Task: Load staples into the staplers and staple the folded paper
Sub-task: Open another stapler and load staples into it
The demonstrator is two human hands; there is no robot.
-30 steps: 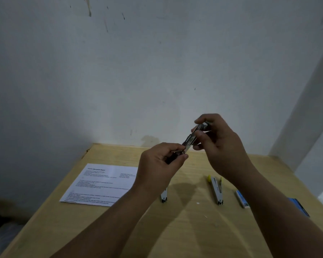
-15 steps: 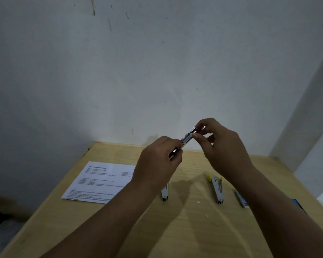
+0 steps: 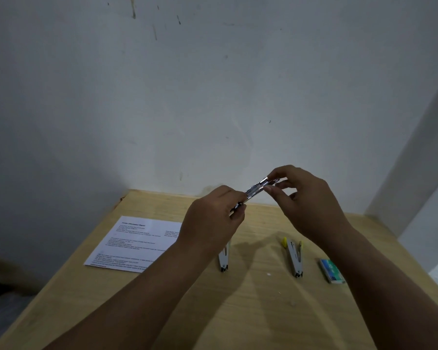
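You have a small metal stapler (image 3: 257, 189) raised above the far part of the desk (image 3: 250, 311), held between both hands. Your left hand (image 3: 213, 221) is closed around its lower end, thumb and fingers curled tight on it. Your right hand (image 3: 311, 200) pinches the upper end between thumb and forefinger, the other fingers loosely spread and holding nothing else. The metal body shines between the two hands and runs tilted, rising toward your right. Whether a strip of staples is in your right fingertips or already in the channel is too small to tell, so treat this one as being loaded, not finished.

Below your hands, two more staplers lie on the desk, well apart from each other. The grey stapler (image 3: 223, 258) lies near the middle, just beside the right edge of the paper and partly hidden by your left wrist. The stapler with yellow tips (image 3: 295, 257) lies further toward the right edge, its arms spread open in a narrow V. Nothing shows whether either has staples in it. The staple box (image 3: 332, 271) sits near the right edge, just beyond that stapler.

The paper (image 3: 134, 243) lies flat toward the left edge, printed side up, and as far as you can see it is not folded and not stapled. So you are early: by my reading, one stapler is in hand, two are waiting, and the folding and stapling are all still to do.
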